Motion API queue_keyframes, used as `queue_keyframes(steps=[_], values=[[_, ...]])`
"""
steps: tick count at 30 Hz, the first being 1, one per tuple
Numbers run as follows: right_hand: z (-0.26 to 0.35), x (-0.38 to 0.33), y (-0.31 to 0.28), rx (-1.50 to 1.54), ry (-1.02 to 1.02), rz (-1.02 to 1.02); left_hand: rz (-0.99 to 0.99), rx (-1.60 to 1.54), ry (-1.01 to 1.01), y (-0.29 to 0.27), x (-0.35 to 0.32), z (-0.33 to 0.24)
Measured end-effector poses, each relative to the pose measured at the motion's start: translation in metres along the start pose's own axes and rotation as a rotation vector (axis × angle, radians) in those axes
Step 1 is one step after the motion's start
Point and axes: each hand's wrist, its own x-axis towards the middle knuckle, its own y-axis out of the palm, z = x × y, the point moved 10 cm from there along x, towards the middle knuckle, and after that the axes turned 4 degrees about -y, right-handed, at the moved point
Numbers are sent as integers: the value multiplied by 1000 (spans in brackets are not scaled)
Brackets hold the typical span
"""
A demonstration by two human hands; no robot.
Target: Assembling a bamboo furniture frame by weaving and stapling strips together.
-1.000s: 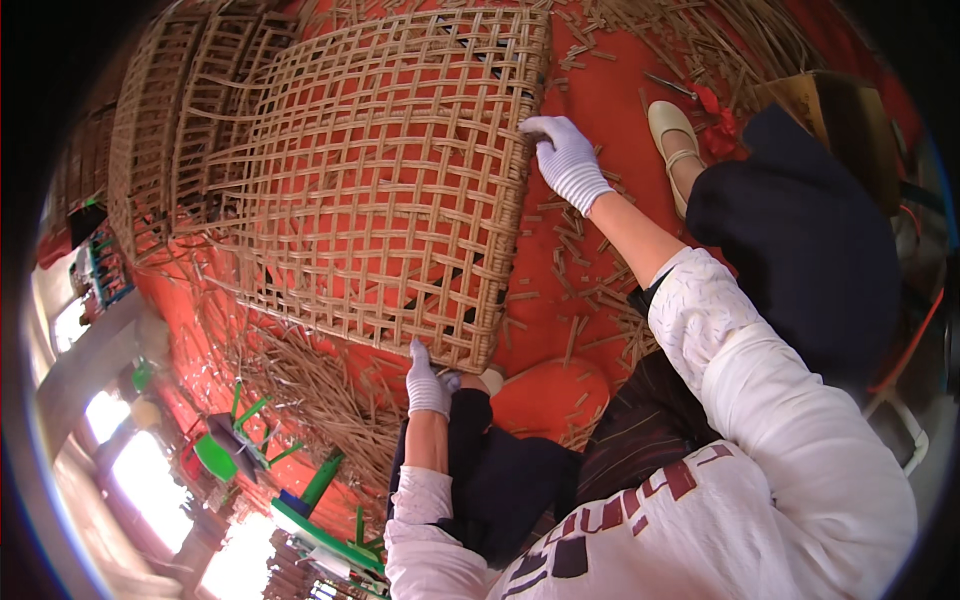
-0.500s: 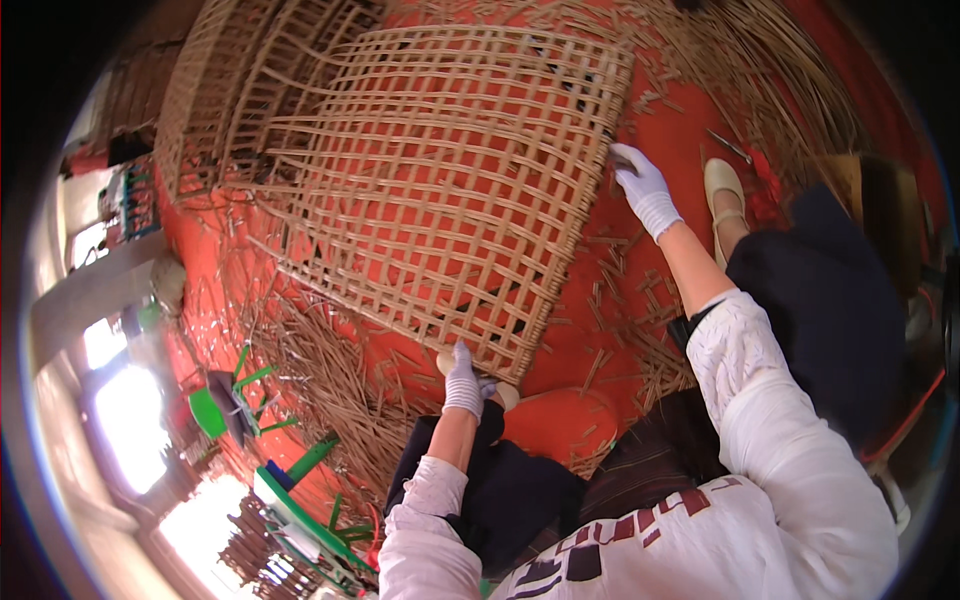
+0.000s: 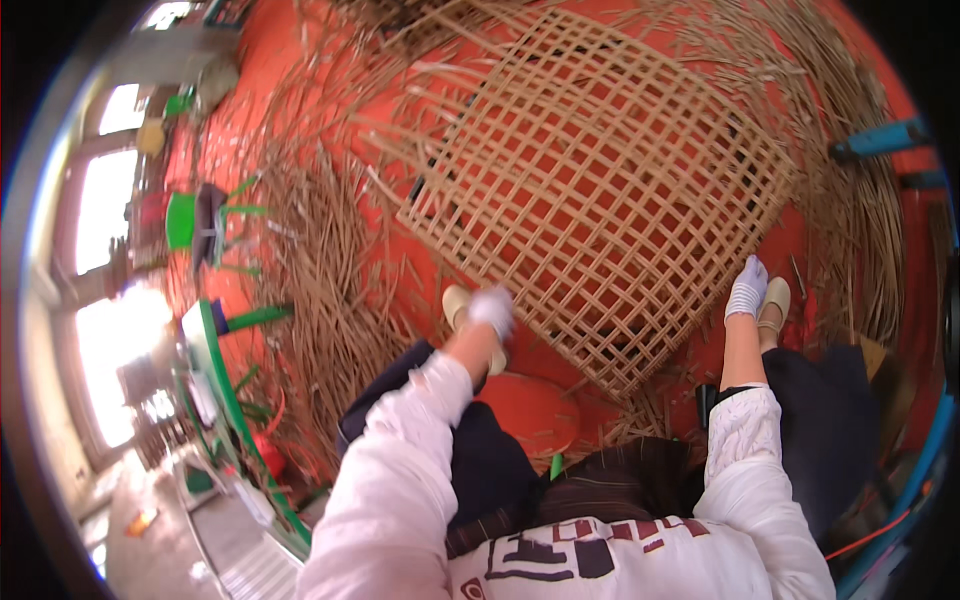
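A large open-weave cane panel [image 3: 600, 190] lies tilted in front of me, one corner pointing toward my body. My right hand [image 3: 746, 288], in a white glove, is closed at the panel's right edge; its fingertips are partly hidden. By the lower left edge is my left hand [image 3: 491, 312], gloved too and smeared by motion, so its fingers and any contact with the cane cannot be made out. Loose cane ends stick out from the panel's left side.
Cut cane strips [image 3: 325, 290] litter the red floor at left, with a long bundle [image 3: 850, 200] at right. Green chairs [image 3: 182, 222] stand far left. A round red seat [image 3: 525, 410] is between my legs. A blue bar [image 3: 885, 138] juts in at right.
The cane panel has turned and shifted right, away from the other woven piece. My right hand has come lower and closed at its edge. My left hand has moved slightly right and up.
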Motion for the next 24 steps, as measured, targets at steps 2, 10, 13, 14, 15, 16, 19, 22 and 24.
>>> queue_keyframes(steps=[2, 10, 13, 14, 15, 16, 19, 22, 24], values=[[1, -13, 5, -74, 40, 58, -364, -210, -31, -107, 46, 27], [36, -58, 10, -214, -2, -112, -450, -1181, -236, -195, 122, 91], [34, -57, 11, -155, 0, -129, -199, -1547, -90, -181, 125, 69], [30, -57, 11, -156, 17, -128, -198, -1601, -87, -182, 120, 68], [26, -56, 13, -162, 46, -108, -214, -1659, -115, -184, 115, 69], [24, -55, 12, -155, 47, -115, -183, -1637, -85, -187, 110, 62], [20, -52, 17, -103, 63, -112, -174, -1600, -82, -207, 88, 36], [17, -50, 28, -49, 28, -78, -227, -1618, -54, -231, 26, 12], [0, -49, 40, 132, 132, 0, -252, -1599, 2, -258, -35, -13]])
